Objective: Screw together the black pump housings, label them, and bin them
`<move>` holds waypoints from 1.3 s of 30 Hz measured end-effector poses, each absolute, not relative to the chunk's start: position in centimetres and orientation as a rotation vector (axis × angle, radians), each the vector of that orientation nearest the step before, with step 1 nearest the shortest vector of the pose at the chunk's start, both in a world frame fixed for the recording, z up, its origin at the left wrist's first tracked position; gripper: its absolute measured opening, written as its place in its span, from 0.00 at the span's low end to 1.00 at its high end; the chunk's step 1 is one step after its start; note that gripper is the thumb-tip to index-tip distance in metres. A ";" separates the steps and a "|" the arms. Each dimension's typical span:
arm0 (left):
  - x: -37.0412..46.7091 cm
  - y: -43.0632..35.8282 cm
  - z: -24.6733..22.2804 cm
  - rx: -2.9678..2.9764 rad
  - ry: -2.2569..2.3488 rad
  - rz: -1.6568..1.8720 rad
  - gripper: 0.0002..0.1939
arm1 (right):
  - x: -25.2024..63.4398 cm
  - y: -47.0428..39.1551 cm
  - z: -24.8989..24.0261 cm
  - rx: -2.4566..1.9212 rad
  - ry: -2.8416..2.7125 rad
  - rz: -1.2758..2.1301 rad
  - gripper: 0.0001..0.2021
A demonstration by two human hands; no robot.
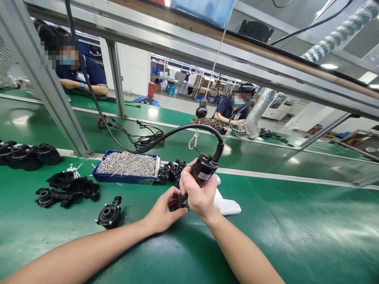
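Observation:
My right hand (201, 193) is wrapped round a black corded electric screwdriver (204, 169), tilted with its lower end toward my left hand. A thick cable runs from its top, and a wire loop is hooked there. My left hand (166, 211), fingers curled, grips a black pump housing (184, 203) under the tool; my hands hide most of it, and the screwdriver's tip cannot be seen. On the bench to the left stands another black pump (109, 215) with silver screws at its edge. Behind my hands are several more black pumps (170, 171).
A blue tray (124, 178) full of silver screws stands behind my left hand. Loose black covers (69, 189) and larger black housings (26, 156) lie at left. White wrapping (227, 206) is right of my hands. Two co-workers sit across the green bench (296, 221).

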State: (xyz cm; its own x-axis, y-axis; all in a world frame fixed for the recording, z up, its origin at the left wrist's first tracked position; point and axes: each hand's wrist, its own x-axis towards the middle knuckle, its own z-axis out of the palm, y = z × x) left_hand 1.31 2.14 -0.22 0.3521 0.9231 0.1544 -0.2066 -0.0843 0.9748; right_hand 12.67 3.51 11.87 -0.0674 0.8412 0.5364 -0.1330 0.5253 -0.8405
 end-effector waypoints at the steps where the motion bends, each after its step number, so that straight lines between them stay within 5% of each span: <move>1: 1.3 2.1 -0.2 1.310 0.738 1.097 0.25 | 12.6 3.4 11.8 -0.666 -1.418 0.911 0.15; 39: 1.2 1.7 1.1 1.286 0.801 1.025 0.24 | 12.6 5.7 12.6 -0.652 -1.313 0.845 0.14</move>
